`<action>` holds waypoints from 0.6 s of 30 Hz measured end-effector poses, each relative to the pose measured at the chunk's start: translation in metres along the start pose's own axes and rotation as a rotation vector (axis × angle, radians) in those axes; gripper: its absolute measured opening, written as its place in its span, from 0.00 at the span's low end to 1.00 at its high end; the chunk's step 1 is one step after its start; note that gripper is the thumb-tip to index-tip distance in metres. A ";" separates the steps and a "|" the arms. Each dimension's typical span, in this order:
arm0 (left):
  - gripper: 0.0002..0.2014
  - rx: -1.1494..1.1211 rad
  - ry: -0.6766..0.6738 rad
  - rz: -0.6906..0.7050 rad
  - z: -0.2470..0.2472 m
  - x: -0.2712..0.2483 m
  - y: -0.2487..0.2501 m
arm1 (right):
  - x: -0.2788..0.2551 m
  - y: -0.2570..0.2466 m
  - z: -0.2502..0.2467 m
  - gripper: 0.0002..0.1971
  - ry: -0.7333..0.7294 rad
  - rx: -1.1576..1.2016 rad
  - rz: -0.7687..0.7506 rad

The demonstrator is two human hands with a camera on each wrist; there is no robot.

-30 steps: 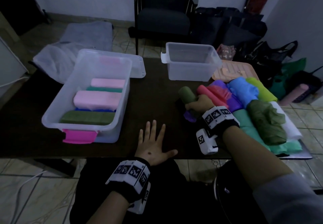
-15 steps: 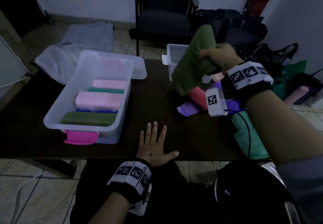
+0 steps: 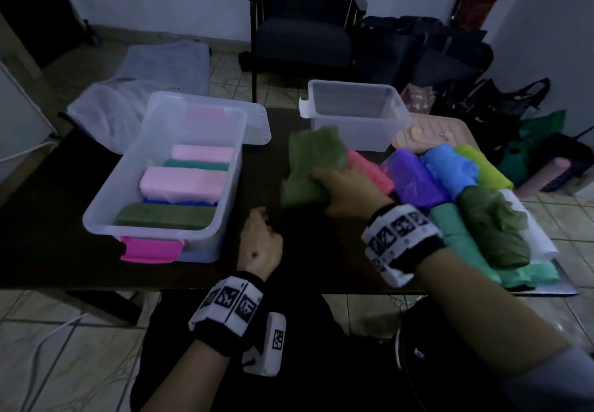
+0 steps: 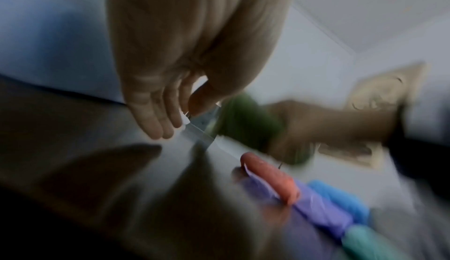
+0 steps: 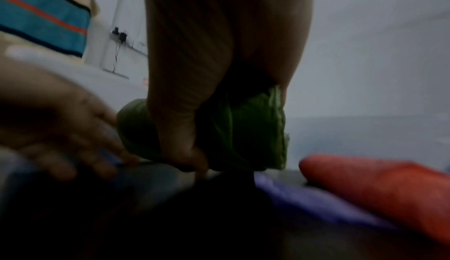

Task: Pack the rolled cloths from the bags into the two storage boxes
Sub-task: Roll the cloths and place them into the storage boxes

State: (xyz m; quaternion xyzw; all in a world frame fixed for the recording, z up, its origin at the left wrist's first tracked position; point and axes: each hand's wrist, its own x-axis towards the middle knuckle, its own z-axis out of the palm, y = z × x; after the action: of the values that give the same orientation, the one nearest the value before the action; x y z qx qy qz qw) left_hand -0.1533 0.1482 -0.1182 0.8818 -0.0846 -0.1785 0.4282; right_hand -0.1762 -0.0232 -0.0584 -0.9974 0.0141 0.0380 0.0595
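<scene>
My right hand (image 3: 337, 191) grips a green cloth (image 3: 310, 167) low over the middle of the dark table (image 3: 48, 218); the cloth (image 5: 243, 129) bulges from my fist in the right wrist view. My left hand (image 3: 260, 238) hovers just left of it, fingers loosely curled and holding nothing; in the left wrist view its fingers (image 4: 155, 118) hang relaxed. The left storage box (image 3: 106, 206) holds pink, teal, blue and green rolls. The smaller box (image 3: 356, 122) behind stands empty. Red, purple, blue, lime, teal and dark green rolls (image 3: 450, 193) lie at the right.
The clear lid (image 3: 257, 128) lies behind the left box. A peach lid (image 3: 430, 132) rests behind the rolls. A dark chair (image 3: 305, 26) and black bags (image 3: 450, 58) stand past the table. A mesh bag (image 3: 106, 116) lies at the far left.
My right hand picked the green cloth off the pile, swung it up high, then brought it down to mid-table. My left hand lifted off the table and its fingers curled.
</scene>
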 end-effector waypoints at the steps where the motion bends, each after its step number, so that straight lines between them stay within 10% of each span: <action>1: 0.23 -0.010 0.006 -0.035 -0.001 0.002 0.001 | -0.004 -0.001 0.014 0.26 -0.055 -0.022 -0.011; 10: 0.21 0.029 -0.069 -0.147 0.003 0.051 0.018 | -0.013 0.004 0.041 0.36 -0.381 0.151 -0.017; 18: 0.22 -0.008 -0.179 -0.177 0.011 0.077 0.037 | -0.032 -0.009 0.057 0.29 -0.248 -0.006 -0.088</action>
State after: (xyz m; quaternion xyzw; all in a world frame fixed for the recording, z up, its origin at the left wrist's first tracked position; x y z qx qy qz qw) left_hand -0.0862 0.0943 -0.1143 0.8646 -0.0435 -0.2941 0.4051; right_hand -0.2119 -0.0062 -0.1114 -0.9849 -0.0371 0.1584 0.0593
